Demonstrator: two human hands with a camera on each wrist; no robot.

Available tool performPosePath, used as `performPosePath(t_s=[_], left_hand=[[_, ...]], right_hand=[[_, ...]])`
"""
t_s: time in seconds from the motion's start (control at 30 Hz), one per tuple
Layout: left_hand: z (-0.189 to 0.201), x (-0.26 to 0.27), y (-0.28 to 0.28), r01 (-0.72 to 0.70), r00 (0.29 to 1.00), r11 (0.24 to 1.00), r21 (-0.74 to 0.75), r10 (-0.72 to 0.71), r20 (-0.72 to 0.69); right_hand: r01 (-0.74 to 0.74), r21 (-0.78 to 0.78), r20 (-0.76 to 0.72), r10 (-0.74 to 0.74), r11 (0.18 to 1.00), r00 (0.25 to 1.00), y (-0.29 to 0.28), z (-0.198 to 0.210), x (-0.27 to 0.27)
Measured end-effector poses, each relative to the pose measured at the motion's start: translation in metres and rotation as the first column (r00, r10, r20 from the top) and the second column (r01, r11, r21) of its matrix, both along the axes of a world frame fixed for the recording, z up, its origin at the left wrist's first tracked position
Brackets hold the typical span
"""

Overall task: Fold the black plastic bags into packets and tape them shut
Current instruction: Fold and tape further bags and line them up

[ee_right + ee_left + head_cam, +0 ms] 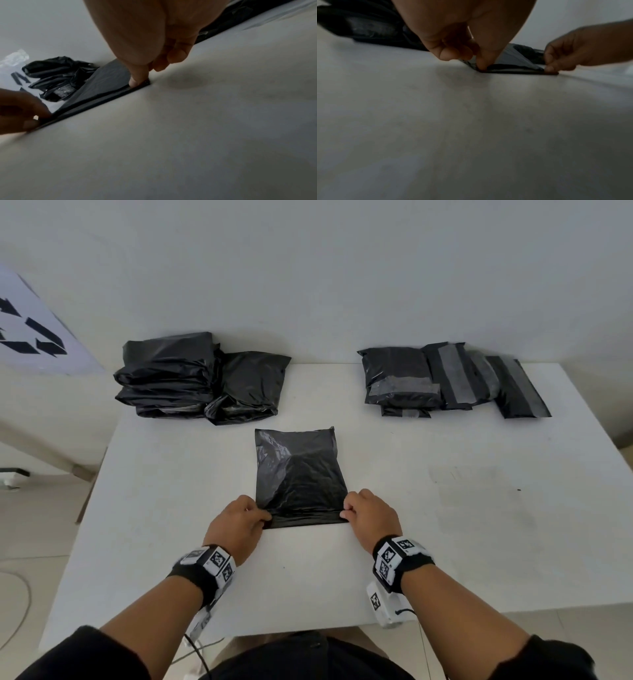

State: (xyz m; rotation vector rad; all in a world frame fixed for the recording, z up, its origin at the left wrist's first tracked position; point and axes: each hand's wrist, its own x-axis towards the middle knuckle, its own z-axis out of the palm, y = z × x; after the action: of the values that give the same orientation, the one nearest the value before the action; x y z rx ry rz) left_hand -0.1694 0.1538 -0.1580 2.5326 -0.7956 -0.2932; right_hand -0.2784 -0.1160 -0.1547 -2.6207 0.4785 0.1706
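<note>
A flat black plastic bag lies in the middle of the white table, with a narrow strip folded along its near edge. My left hand pinches the near left corner. My right hand pinches the near right corner, thumb tip down on the fold. Both wrists sit low over the table. At the back left is a heap of loose black bags. A row of taped black packets lies at the back right.
A white sheet with black arrow marks leans at the far left, off the table. A faint grey stain marks the table to the right of the bag. The table's near edge runs just behind my wrists.
</note>
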Motion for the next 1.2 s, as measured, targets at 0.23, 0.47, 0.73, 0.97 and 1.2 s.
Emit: performPosePath(t_s=[0.23,0.47,0.73,0.97,1.2], left_hand=[[-0.001,0.006,0.008,0.188,0.967,0.982,0.024,-0.189,0.173],[0.012,0.007,0.003,0.321,0.928,0.947,-0.022,-0.31,0.205],[0.009,0.018,0.002,0.318,0.937,0.938,-0.139,-0.288,0.198],[0.023,0.016,-0.009,0.024,0.991,0.966,-0.258,-0.057,-0.122],[0.011,0.018,-0.013,-0.297,0.929,0.911,-0.287,0.207,-0.306]], right_hand=[[-0.212,0.015,0.105,0.21,0.977,0.972,-0.011,-0.014,-0.013],[-0.239,-0.07,0.35,0.248,0.969,0.903,-0.009,-0.012,-0.009],[-0.113,0.167,0.336,0.051,0.98,0.94,-0.009,-0.002,0.002],[-0.055,0.367,0.419,-0.112,0.929,0.901,-0.007,0.002,0.01],[-0.048,0.36,0.377,-0.098,0.932,0.921,-0.002,0.005,0.018]])
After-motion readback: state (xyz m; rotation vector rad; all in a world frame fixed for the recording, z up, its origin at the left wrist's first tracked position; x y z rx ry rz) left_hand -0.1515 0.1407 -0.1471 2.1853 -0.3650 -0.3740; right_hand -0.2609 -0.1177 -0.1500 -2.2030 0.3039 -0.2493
